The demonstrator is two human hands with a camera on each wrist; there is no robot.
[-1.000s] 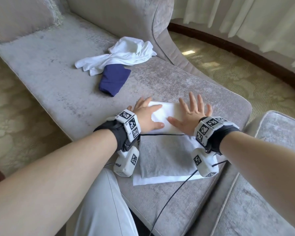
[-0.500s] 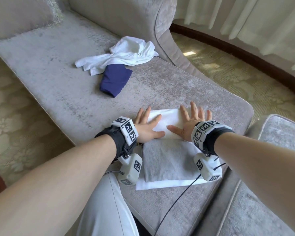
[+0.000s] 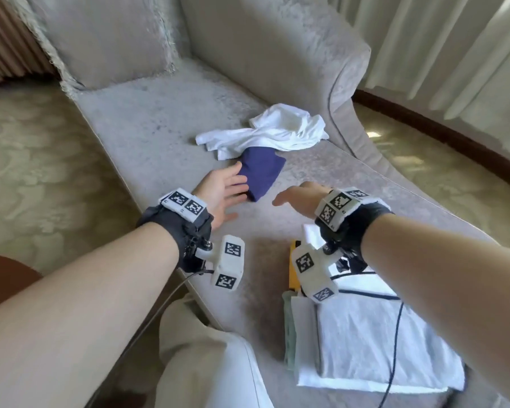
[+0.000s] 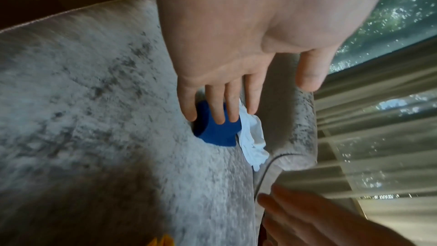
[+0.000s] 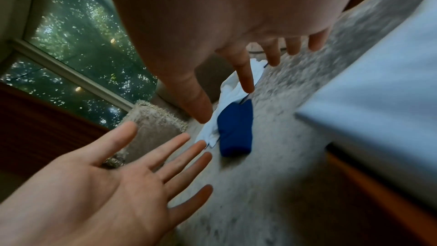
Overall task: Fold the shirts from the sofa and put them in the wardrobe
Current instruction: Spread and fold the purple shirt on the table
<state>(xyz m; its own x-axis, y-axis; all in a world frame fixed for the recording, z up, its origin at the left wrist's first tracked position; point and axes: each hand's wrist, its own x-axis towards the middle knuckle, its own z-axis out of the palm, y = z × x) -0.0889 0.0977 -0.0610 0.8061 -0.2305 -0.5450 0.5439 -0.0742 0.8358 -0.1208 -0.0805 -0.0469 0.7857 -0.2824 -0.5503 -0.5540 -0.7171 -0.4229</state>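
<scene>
A dark blue shirt [image 3: 261, 172] lies bunched on the grey sofa seat [image 3: 147, 136], with a crumpled white shirt [image 3: 274, 131] partly over its far end. My left hand [image 3: 223, 188] hangs open just left of the blue shirt, fingers straight; whether it touches is unclear. My right hand [image 3: 299, 195] hovers open a little to the shirt's right, holding nothing. In the right wrist view the blue shirt [image 5: 235, 130] sits beyond both spread hands. A folded grey-and-white stack [image 3: 374, 343] lies near me under my right forearm.
The sofa's curved back and arm [image 3: 321, 54] rise behind the shirts, with a cushion [image 3: 109, 39] at the far left. Patterned carpet [image 3: 42, 160] lies left of the seat, curtains [image 3: 454, 48] at the right. A yellow edge [image 3: 292, 266] shows beside the folded stack.
Both hands have lifted off the folded grey-and-white shirt and moved forward across the seat toward the blue shirt. The view has shifted forward with them.
</scene>
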